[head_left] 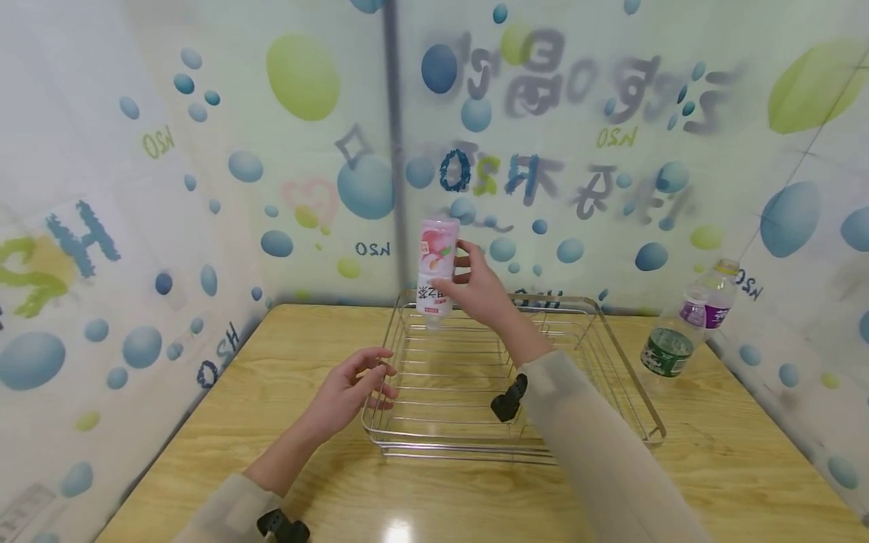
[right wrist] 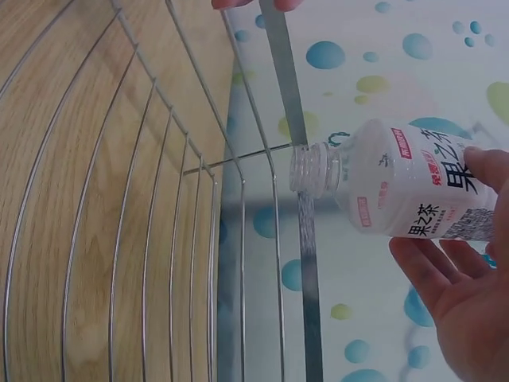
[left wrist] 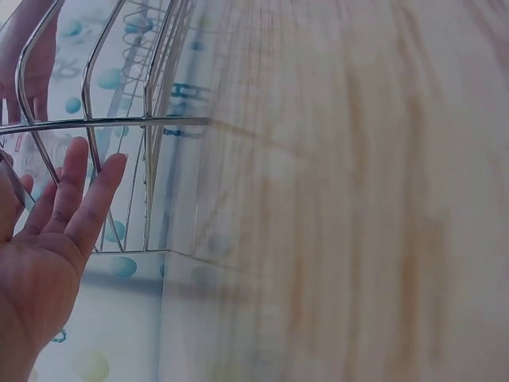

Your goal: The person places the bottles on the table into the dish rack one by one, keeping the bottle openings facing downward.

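My right hand (head_left: 483, 290) holds a pink-and-white labelled plastic bottle (head_left: 437, 264) between thumb and fingers, upside down above the back left of a wire dish rack (head_left: 468, 440). In the right wrist view, the bottle's clear threaded neck (right wrist: 316, 171) shows no cap and lines up with the rack's flat metal rim (right wrist: 313, 326). My left hand (head_left: 346, 392) is at the rack's left side, its fingers loosely extended by the wires. From the left wrist view, those fingers (left wrist: 97, 203) lie against or just beside the bars; firm contact is hard to tell.
Two more clear plastic bottles stand right of the rack, one with a green label (head_left: 667, 351) and one with a purple label (head_left: 706, 313). The wooden table (head_left: 326, 483) meets a wall covering (head_left: 231, 83) printed with blue and green dots.
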`<state>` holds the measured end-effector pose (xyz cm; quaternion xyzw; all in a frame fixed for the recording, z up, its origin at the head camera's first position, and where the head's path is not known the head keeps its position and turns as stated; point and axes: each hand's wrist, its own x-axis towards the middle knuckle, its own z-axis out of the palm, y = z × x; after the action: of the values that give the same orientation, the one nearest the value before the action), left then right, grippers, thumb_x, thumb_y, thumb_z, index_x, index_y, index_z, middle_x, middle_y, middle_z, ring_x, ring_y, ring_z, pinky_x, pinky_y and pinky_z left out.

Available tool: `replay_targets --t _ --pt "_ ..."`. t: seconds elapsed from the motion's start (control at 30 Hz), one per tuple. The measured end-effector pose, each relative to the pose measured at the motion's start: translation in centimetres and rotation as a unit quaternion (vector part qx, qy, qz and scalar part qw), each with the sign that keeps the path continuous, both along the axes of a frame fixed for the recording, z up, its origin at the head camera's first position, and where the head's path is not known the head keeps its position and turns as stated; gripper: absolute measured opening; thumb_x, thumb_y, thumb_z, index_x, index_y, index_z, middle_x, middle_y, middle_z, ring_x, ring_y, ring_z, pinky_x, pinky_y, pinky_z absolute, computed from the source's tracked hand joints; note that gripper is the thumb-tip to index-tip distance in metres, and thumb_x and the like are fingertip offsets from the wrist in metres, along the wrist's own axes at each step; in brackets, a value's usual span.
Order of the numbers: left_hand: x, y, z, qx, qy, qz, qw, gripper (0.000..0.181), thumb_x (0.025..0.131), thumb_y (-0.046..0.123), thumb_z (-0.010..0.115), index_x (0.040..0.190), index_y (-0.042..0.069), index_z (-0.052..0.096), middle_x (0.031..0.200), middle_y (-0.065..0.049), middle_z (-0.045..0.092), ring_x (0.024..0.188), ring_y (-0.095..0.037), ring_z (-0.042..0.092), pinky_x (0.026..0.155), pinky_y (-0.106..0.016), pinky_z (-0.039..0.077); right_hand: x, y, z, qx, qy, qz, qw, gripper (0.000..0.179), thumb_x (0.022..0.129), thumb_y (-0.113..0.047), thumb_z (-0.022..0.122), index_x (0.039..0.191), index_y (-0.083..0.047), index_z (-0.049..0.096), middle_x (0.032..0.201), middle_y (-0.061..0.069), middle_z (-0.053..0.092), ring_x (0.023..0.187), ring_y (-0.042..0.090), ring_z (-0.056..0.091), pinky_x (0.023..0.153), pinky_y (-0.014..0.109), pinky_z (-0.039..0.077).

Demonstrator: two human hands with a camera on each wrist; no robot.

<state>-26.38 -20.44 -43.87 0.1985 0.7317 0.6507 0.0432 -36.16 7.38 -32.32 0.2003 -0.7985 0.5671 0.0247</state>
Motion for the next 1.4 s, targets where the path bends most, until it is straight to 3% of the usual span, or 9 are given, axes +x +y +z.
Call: replay_targets --t 0.23,0.47,0.63,1.0,1.4 --pt "0.0 0.0 -0.1 0.004 0.003 0.001 1.0 0.039 0.117 0.016 0.053 0.152 -0.001 0.052 0.131 -0.037 0.057 0.094 -0.03 0.078 0.081 -0.047 0.071 -0.8 -1.7 -0.9 -0.01 -0.016 0.001 0.9998 0.09 0.105 -0.032 0.076 0.173 -0.019 0.019 0.152 0.015 0.054 0.131 0.037 0.065 0.105 0.059 0.061" --pt "-0.2 0.1 0.0 -0.004 0.007 0.003 1.0 0.043 0.117 0.017 0.054 0.154 -0.004 0.049 0.133 -0.038 0.057 0.082 -0.02 0.076 0.079 -0.048 0.071 -1.4 -2.2 -3.0 0.013 -0.023 -0.018 0.9995 0.088 0.105 -0.032 0.075 0.173 -0.016 0.02 0.152 0.017 0.055 0.134 0.039 0.065 0.108 0.055 0.06" --pt "-0.2 0.0 -0.1 -0.011 0.004 0.004 0.9999 0.042 0.117 0.017 0.053 0.154 -0.004 0.049 0.129 -0.037 0.058 0.08 -0.02 0.076 0.078 -0.044 0.071 -1.7 -2.3 -4.3 0.029 -0.043 0.003 0.9986 0.091 0.106 -0.033 0.074 0.174 -0.015 0.017 0.155 0.018 0.053 0.141 0.04 0.062 0.112 0.054 0.059" --pt "-0.2 0.0 -0.1 -0.008 0.011 0.005 0.9999 0.043 0.117 0.017 0.054 0.153 -0.005 0.049 0.126 -0.034 0.061 0.077 -0.017 0.073 0.08 -0.047 0.071 -1.2 -2.4 -4.8 0.072 -0.068 0.013 0.995 0.09 0.108 -0.031 0.073 0.174 -0.011 0.015 0.159 0.022 0.05 0.144 0.042 0.059 0.115 0.055 0.056" --pt "-0.1 0.0 0.0 -0.009 0.013 0.005 0.9999 0.043 0.117 0.017 0.053 0.153 -0.007 0.048 0.125 -0.034 0.06 0.077 -0.018 0.075 0.08 -0.047 0.071 -1.0 -3.0 -5.8 0.071 -0.088 0.038 0.9928 0.088 0.109 -0.028 0.071 0.174 -0.011 0.014 0.161 0.024 0.05 0.137 0.042 0.063 0.111 0.054 0.06"
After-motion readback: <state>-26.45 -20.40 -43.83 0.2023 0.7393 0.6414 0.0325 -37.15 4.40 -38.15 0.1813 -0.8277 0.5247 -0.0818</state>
